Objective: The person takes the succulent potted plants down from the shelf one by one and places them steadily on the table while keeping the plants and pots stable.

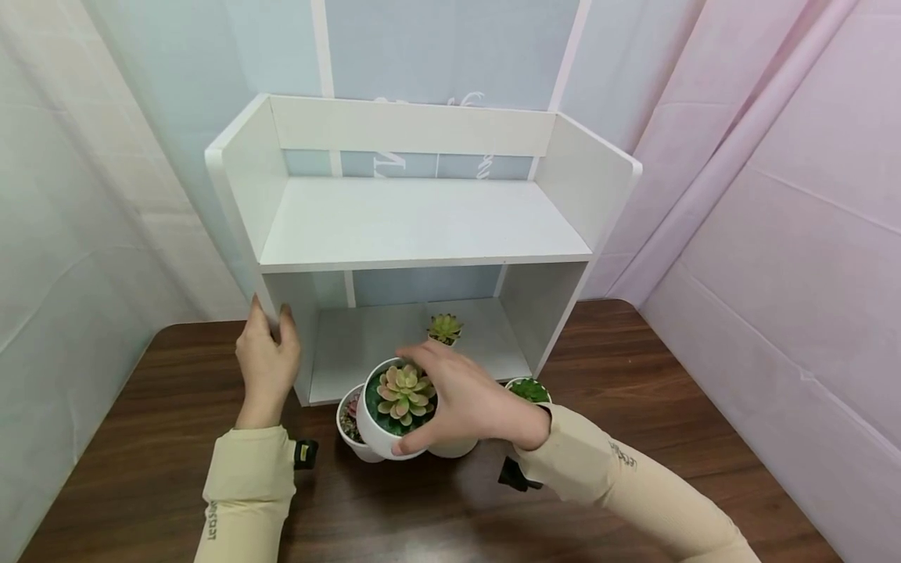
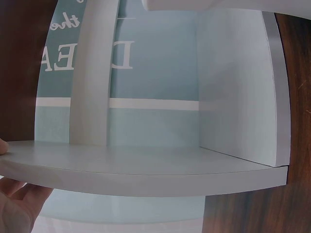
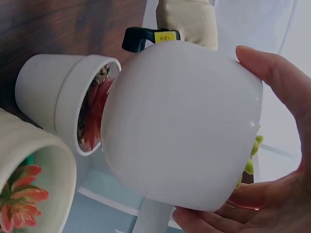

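While gripping the round white pot (image 1: 383,434) by its wall, thumb under and fingers over the rim, right hand (image 1: 468,407) holding it just above the surface (image 1: 633,375) before the shelf unit (image 1: 422,227). Glazed, likely slippery, fragile and moderately heavy; supporting from beneath advisable. Left hand (image 1: 267,363) clasping the shelf unit's side panel.

A dark brown wooden table (image 1: 633,407) with a visible grain fills the lower part of the head view. Behind it hangs a pale blue backdrop (image 1: 436,47) crossed by white stripes and bearing white lettering, whose large letters show more closely in the left wrist view. A creased whitish sheet (image 1: 77,195) closes the left side and a pale pink sheet (image 1: 795,195) the right, its folds running down to the table's far right corner, all under soft, even light.
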The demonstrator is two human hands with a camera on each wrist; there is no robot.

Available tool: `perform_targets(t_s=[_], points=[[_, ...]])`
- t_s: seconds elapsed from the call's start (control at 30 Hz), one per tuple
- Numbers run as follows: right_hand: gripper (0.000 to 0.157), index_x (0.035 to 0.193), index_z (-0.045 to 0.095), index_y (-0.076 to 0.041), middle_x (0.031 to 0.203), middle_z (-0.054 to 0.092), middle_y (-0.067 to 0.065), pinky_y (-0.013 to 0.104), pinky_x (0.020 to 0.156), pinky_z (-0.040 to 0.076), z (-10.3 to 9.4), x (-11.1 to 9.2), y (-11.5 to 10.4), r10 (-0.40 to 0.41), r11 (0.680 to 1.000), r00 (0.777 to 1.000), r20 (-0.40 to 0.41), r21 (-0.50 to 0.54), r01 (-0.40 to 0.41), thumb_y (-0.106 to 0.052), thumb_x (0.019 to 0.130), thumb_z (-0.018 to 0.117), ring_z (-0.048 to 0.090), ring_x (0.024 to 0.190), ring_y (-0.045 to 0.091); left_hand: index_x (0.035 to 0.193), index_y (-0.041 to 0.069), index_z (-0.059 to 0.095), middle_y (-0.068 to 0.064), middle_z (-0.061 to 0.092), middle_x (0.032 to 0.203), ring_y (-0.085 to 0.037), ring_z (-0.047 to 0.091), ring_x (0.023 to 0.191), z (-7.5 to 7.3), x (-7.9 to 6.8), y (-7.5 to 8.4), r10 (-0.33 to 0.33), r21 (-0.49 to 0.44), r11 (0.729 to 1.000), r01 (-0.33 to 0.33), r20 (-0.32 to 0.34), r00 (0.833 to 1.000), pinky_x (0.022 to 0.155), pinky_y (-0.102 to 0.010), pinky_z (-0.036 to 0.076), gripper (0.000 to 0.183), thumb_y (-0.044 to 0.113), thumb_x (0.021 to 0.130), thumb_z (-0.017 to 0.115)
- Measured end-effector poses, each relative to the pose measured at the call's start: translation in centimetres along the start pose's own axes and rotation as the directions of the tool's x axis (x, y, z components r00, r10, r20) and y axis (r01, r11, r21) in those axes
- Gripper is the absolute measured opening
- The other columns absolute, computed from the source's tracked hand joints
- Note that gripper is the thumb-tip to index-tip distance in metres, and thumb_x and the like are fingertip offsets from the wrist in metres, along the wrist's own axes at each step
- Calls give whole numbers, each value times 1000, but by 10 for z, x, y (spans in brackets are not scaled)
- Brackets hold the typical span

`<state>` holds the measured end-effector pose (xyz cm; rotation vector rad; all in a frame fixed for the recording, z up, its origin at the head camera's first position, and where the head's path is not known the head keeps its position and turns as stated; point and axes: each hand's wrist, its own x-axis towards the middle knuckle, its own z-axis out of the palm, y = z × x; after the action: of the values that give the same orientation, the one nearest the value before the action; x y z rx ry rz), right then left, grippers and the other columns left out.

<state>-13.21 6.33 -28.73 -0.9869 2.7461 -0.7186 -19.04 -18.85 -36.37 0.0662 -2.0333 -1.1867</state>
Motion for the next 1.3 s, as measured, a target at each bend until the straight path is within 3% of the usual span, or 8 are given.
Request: perform_targets(t_s=[0.37, 0.63, 0.87, 1.3], points=[[96, 140, 44, -14, 127, 54, -4, 31, 97, 44, 14, -21, -1, -44, 998, 999, 16, -46, 45, -46, 60, 87, 53, 113, 10, 126, -9, 51, -33, 60, 114, -52, 59, 103, 1, -1, 1, -6, 1, 1000, 6, 5, 1000, 81, -64, 45, 35, 11, 97, 47], [96, 141, 43, -13, 131, 50, -5, 28, 99, 43, 30, -29, 0, -76, 997, 994, 77, -2, 76, -46, 62, 86, 51, 114, 6, 123, -8, 52, -33, 62, 113, -51, 60, 102, 1, 0, 0, 6, -1, 1000, -6, -11, 1000, 79, -64, 45, 32, 9, 97, 49], [92, 139, 44, -12, 124, 51, -6, 23, 94, 44, 50, -31, 6, -103, 995, 985, 141, -2, 105, -48, 65, 84, 50, 108, 2, 124, -7, 52, -33, 62, 113, -52, 60, 102, 1, 0, 0, 14, 2, 1000, -14, -14, 1000, 79, -65, 45, 32, 9, 96, 49], [93, 143, 39, -12, 141, 44, -1, 23, 98, 42, 77, -30, 12, -194, 979, 957, 214, -11, 201, -48, 68, 82, 45, 123, 6, 123, -7, 53, -33, 62, 112, -52, 60, 101, 1, -1, 0, 9, 6, 1000, -9, -16, 1000, 79, -65, 45, 31, 9, 96, 49]])
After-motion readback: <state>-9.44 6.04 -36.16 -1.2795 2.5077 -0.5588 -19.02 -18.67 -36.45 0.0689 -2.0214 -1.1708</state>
